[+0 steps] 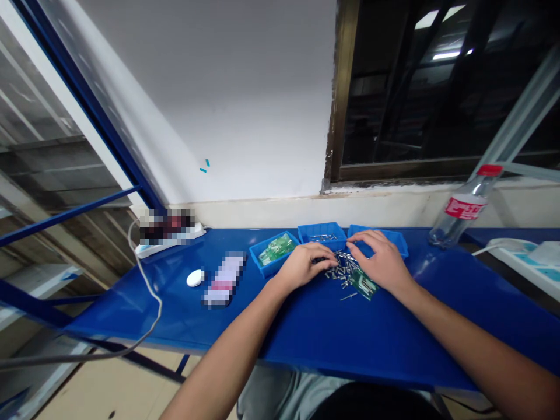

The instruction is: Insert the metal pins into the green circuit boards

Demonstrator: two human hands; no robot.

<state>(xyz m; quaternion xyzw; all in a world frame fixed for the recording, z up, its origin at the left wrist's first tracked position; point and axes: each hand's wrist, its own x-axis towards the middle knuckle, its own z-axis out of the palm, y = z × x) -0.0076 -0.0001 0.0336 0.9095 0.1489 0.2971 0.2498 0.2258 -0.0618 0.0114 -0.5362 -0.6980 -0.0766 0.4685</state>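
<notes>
A loose pile of silver blind rivets (pixel 345 269) lies on the blue table (pixel 306 326) between my hands. My left hand (pixel 306 265) is at the pile's left side, with thumb and forefinger curled close together; whatever they pinch is too small to make out. Over the right side of the pile, my right hand (pixel 382 259) has its thumb and fingers apart. Just below it lies a clear, green-printed packet (pixel 364 284). Behind are a blue tray with green packets (pixel 275 249), a middle blue tray (pixel 321 231) with some rivets, and a right blue tray (pixel 398 240) partly hidden by my right hand.
A blurred-out phone-like object (pixel 225 280) and a round white object (pixel 195 278) lie to the left. Farther back is a power strip (pixel 170 242) with a grey cable (pixel 155 297). On the right stand a red-capped bottle (pixel 464 210) and another white power strip (pixel 525 262).
</notes>
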